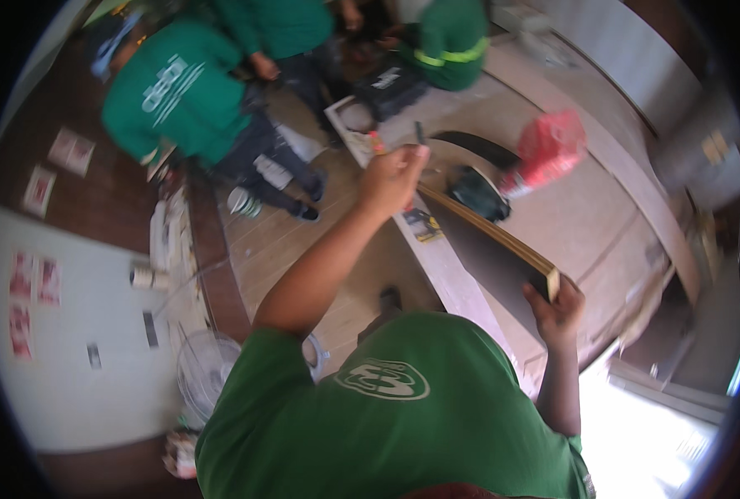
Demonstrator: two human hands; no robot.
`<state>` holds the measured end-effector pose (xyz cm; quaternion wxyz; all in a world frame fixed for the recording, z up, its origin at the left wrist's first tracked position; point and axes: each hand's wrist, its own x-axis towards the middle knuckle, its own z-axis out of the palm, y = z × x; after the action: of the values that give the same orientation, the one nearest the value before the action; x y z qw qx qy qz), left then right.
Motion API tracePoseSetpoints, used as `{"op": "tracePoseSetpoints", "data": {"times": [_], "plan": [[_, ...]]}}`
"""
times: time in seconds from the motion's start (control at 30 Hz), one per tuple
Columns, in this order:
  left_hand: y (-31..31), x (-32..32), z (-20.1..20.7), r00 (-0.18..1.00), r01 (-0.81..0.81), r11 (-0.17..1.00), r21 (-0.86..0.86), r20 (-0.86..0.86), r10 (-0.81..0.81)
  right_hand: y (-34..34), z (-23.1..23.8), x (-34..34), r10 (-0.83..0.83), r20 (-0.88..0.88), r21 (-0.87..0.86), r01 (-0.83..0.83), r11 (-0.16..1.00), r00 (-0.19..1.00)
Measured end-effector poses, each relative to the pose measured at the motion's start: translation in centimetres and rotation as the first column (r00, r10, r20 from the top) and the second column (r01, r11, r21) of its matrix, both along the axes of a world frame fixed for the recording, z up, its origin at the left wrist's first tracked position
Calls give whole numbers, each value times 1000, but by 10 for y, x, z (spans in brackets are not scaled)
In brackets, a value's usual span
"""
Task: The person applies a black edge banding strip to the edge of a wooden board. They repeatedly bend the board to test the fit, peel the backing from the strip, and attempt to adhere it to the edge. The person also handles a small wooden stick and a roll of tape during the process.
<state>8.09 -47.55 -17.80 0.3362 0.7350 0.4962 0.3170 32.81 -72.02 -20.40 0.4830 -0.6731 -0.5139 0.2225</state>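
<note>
Watching remotely, I see the right hand (559,309) clasping the near end of a dark, gold-edged panel (503,256), right of the frame's centre. The left hand (396,180) is bunched by its far end; I can't tell whether it grips the slim dark stick (420,133) there. If only one end is held, the panel could pivot and knock the dark bundle (480,196) beside it.

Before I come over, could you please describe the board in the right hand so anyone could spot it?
Find the long pale strip crossing mid-scene. Just right of it, the right hand grips the near end of a dark-faced board. Its golden edge sets it apart from the strip.
</note>
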Motion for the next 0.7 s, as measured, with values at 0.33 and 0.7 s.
{"op": "tracePoseSetpoints", "data": {"times": [0.33,0.7], "plan": [[-13,-87,-64,979,-191,974,122,100,179,10,-23,-19,122,-93,39,-119,992,988],[-249,-290,-328,739,-614,644,-456,-619,266,46,-48,-36,328,12,-115,-325,939,944]]}}
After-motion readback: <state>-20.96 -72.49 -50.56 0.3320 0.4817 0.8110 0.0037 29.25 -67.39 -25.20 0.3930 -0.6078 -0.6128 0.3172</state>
